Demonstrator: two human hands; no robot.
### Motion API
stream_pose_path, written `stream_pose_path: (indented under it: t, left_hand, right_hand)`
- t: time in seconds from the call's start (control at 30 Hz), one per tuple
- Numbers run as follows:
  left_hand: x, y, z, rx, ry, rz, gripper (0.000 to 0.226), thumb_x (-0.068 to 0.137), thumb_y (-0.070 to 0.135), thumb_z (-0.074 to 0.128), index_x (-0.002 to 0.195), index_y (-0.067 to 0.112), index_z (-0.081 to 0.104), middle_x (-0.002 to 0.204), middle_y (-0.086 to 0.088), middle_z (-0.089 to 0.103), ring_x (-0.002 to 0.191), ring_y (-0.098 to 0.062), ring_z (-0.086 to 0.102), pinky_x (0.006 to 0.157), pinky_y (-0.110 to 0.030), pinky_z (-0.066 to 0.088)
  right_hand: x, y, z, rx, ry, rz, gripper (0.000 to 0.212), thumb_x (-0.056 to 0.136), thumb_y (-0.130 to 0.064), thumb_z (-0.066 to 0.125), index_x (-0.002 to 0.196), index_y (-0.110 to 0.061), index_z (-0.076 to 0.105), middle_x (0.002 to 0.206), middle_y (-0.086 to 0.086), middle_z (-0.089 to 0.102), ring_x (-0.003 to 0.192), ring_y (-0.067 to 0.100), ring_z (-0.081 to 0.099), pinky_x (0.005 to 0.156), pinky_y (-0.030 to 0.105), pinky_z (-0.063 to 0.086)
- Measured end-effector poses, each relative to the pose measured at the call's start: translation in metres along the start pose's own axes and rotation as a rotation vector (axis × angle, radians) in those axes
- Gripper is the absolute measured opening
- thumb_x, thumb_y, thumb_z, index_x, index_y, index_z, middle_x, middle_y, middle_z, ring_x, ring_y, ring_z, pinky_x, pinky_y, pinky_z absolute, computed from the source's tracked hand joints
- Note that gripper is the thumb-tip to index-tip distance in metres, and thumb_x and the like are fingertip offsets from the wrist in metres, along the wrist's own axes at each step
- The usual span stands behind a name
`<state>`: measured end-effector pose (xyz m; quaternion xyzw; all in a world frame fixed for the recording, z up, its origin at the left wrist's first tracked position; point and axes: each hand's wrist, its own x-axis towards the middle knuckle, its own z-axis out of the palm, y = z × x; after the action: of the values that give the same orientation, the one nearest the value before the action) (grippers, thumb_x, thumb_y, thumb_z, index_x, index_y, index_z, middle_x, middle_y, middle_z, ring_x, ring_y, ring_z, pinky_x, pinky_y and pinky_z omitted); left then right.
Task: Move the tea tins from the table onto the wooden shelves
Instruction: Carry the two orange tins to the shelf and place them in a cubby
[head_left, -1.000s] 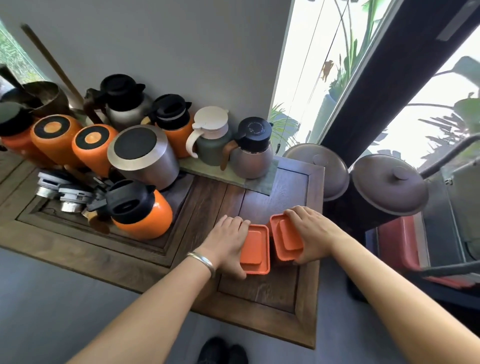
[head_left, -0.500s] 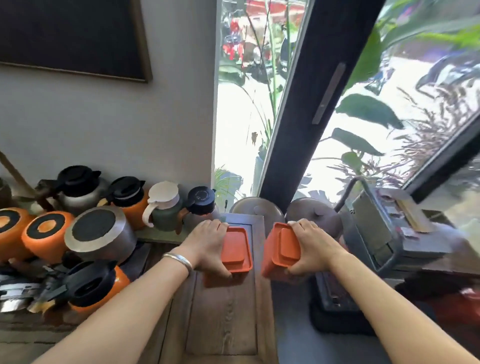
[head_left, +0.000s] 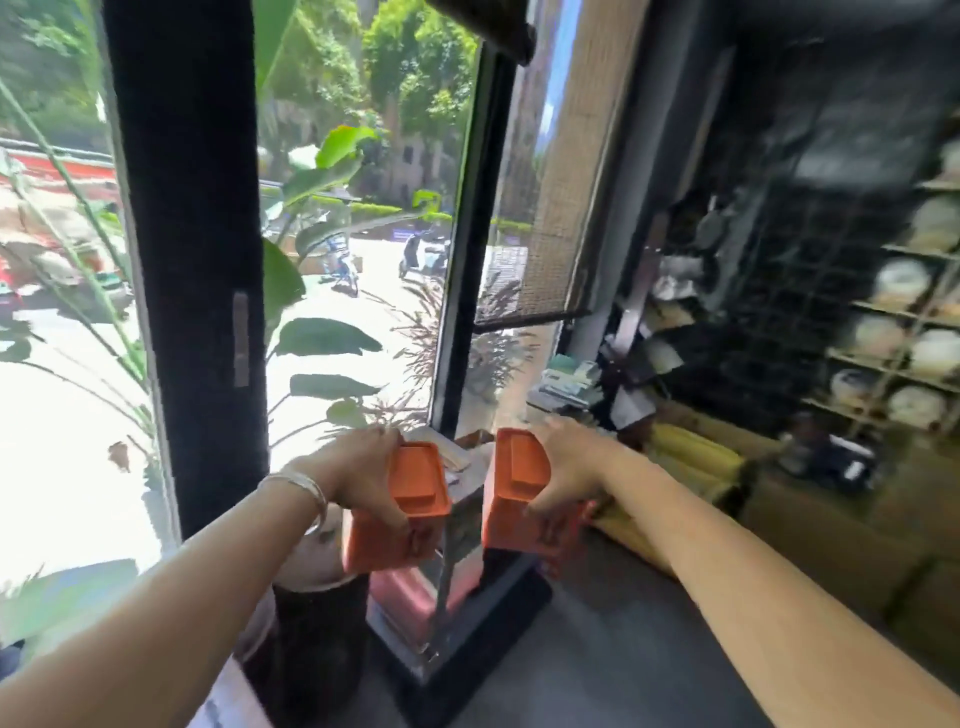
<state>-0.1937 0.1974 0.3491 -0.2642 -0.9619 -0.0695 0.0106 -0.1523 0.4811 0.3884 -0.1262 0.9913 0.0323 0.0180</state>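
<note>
Two orange square tea tins are in the air in front of me. My left hand grips the left tin from its left side, fingers over the lid edge and thumb on the near face. My right hand grips the right tin from its right side in the same way. Both tins are upright, a small gap apart. Wooden shelves with round white wrapped cakes stand at the far right, blurred. The table is out of view.
A tall window with a black frame post fills the left. Below the tins are a dark lidded jar and a metal device on a black base. Yellow boxes lie on a low counter at right.
Both hands lifted the tins off the table, and my view swung right, away from the table and flasks toward the window and shelves.
</note>
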Motion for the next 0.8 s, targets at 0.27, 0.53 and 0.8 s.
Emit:
stream_pose_path:
  t: [0.27,0.53,0.8]
  left_hand:
    - [0.11,0.191,-0.023,0.003,-0.03,0.397,0.106,0.041,0.071,0.082,0.124,0.015,0.045,0.115,-0.004,0.055,0.102,-0.022,0.053,0.09,-0.035,0.048]
    - [0.205,0.384,-0.011,0.062,-0.009,0.627,0.111,0.04,0.077,0.076,0.126,0.015,0.043,0.119,-0.006,0.052,0.108,-0.025,0.052,0.091,-0.035,0.046]
    - [0.298,0.549,-0.006,-0.014,-0.032,0.725,0.106,0.039,0.08,0.072,0.123,0.024,0.04,0.113,0.003,0.048,0.105,-0.018,0.048,0.092,-0.038,0.048]
  right_hand:
    - [-0.143,0.137,-0.029,0.015,0.056,0.405,0.103,0.044,-0.075,0.077,0.127,-0.021,0.048,0.114,-0.001,0.052,0.103,0.02,0.054,0.085,0.036,0.05]
    - [-0.248,0.288,-0.03,-0.024,0.034,0.652,0.108,0.039,-0.081,0.071,0.126,-0.023,0.047,0.114,-0.001,0.05,0.103,0.021,0.054,0.086,0.04,0.051]
    - [-0.314,0.441,-0.038,-0.005,0.103,0.765,0.119,0.035,-0.086,0.068,0.136,-0.031,0.036,0.121,-0.006,0.049,0.103,0.015,0.05,0.079,0.032,0.049]
